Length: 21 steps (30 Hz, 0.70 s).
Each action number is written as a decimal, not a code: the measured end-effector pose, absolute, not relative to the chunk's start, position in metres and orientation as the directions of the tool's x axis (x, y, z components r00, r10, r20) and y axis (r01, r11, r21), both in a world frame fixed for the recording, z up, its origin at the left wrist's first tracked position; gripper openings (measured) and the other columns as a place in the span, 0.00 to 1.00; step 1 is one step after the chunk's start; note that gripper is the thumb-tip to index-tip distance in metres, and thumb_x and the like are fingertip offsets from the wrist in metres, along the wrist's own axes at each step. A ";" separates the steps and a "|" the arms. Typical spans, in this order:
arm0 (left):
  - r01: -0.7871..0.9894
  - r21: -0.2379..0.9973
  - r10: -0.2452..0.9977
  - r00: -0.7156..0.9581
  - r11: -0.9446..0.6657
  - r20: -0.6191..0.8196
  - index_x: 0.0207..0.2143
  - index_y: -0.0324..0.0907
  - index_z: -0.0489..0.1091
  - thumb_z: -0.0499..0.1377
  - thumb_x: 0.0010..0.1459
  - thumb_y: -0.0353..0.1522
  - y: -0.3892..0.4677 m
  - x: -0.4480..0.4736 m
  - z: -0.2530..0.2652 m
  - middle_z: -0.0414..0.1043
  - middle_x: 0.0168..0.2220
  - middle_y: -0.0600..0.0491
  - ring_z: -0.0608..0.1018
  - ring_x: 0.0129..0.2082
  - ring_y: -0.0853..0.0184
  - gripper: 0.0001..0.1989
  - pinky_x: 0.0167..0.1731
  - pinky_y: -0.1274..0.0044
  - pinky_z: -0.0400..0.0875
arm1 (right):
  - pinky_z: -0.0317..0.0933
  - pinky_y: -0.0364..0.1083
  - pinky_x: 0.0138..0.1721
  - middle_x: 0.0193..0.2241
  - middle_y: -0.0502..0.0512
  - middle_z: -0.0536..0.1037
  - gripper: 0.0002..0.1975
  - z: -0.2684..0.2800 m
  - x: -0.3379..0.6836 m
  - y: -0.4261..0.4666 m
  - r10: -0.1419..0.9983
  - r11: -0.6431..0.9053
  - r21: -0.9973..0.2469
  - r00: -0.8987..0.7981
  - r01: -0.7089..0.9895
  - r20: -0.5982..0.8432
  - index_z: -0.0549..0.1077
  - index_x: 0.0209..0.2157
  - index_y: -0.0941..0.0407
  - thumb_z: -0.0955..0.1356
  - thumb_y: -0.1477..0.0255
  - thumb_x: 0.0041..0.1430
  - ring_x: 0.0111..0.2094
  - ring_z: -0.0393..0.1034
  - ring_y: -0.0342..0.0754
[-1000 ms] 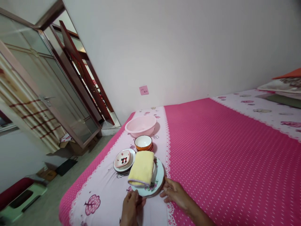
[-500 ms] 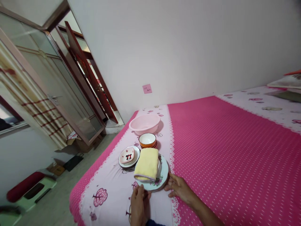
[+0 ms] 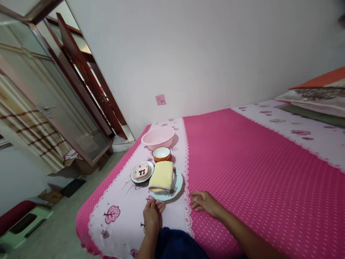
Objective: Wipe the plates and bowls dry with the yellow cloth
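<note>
A folded yellow cloth (image 3: 161,175) lies on a pale plate (image 3: 177,189) with a flower pattern near its rim. My left hand (image 3: 152,216) is at the plate's near edge, its fingers loosely spread and holding nothing; whether a fingertip touches the rim I cannot tell. To the right of the plate and apart from it, my right hand (image 3: 205,202) hovers over the pink cover with loosely bent fingers and nothing in them. Left of the cloth, a small dish with a cartoon figure (image 3: 140,171) sits on stacked dark-rimmed plates (image 3: 134,177). Behind stand stacked orange bowls (image 3: 161,154).
A pink basin (image 3: 158,139) stands farther back, towards the wall. All of these rest on a bed with a pink dotted cover (image 3: 242,172). Pillows (image 3: 315,95) are piled at the right. On the floor at left is a green and red stool (image 3: 29,221).
My right hand has come off the plate's rim and moved away to the right. My left hand has drawn slightly back. The view has turned a little to the right.
</note>
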<state>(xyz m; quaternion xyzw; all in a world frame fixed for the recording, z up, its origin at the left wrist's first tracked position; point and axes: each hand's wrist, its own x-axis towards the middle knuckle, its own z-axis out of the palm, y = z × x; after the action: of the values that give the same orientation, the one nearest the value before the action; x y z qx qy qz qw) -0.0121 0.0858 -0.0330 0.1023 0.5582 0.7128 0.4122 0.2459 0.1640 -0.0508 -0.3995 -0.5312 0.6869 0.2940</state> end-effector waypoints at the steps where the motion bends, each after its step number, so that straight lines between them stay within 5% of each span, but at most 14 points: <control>1: -0.476 0.879 0.705 -0.636 -0.036 -0.316 0.39 0.39 0.72 0.60 0.66 0.33 0.086 -0.013 -0.033 0.77 0.33 0.55 0.80 0.31 0.68 0.06 0.36 0.71 0.79 | 0.74 0.50 0.39 0.38 0.53 0.80 0.15 -0.051 0.260 0.164 0.827 -0.253 -0.965 -0.502 0.072 -0.254 0.74 0.49 0.58 0.68 0.61 0.70 0.35 0.77 0.46; 5: -0.487 0.873 0.709 -0.627 -0.035 -0.321 0.45 0.38 0.73 0.61 0.67 0.37 0.086 -0.014 -0.034 0.77 0.39 0.52 0.80 0.34 0.67 0.11 0.36 0.71 0.79 | 0.69 0.44 0.28 0.28 0.47 0.77 0.16 -0.054 0.331 0.156 0.895 -0.148 -0.955 -0.375 0.258 -0.240 0.75 0.38 0.58 0.68 0.59 0.69 0.24 0.71 0.41; 8: -0.496 0.868 0.708 -0.624 -0.032 -0.331 0.48 0.39 0.72 0.61 0.67 0.38 0.088 -0.013 -0.033 0.77 0.43 0.51 0.80 0.37 0.66 0.13 0.37 0.70 0.79 | 0.66 0.47 0.24 0.21 0.49 0.75 0.17 -0.059 0.381 0.140 0.981 0.010 -0.934 -0.183 0.357 -0.059 0.73 0.33 0.55 0.62 0.59 0.68 0.21 0.71 0.47; 11: -0.497 0.867 0.701 -0.628 -0.027 -0.338 0.50 0.39 0.71 0.61 0.67 0.38 0.089 -0.011 -0.029 0.76 0.45 0.50 0.80 0.38 0.66 0.14 0.37 0.70 0.79 | 0.71 0.54 0.42 0.35 0.59 0.80 0.18 -0.066 0.409 0.121 0.978 0.188 -0.863 -0.010 0.468 0.207 0.74 0.41 0.54 0.58 0.60 0.66 0.37 0.77 0.55; 14: -0.492 0.871 0.703 -0.624 -0.015 -0.341 0.51 0.40 0.71 0.60 0.67 0.38 0.090 -0.010 -0.025 0.76 0.47 0.49 0.80 0.39 0.65 0.15 0.38 0.69 0.79 | 0.64 0.60 0.57 0.45 0.64 0.79 0.16 -0.073 0.411 0.112 0.918 0.299 -0.746 0.035 0.594 0.396 0.75 0.43 0.54 0.60 0.62 0.63 0.50 0.73 0.60; 21: -0.479 0.877 0.693 -0.621 0.035 -0.367 0.52 0.40 0.71 0.61 0.67 0.38 0.086 -0.008 -0.013 0.76 0.48 0.48 0.80 0.42 0.63 0.16 0.41 0.67 0.79 | 0.56 0.66 0.62 0.58 0.68 0.75 0.22 -0.088 0.400 0.116 0.849 0.329 -0.525 -0.002 0.785 0.528 0.74 0.55 0.57 0.59 0.67 0.66 0.60 0.66 0.64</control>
<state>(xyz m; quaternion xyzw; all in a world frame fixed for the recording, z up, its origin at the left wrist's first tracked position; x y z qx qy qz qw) -0.0079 0.0857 -0.0126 0.0921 0.5799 0.6885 0.4257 0.4002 0.1159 -0.0881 -0.5781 -0.7068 0.0397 0.4059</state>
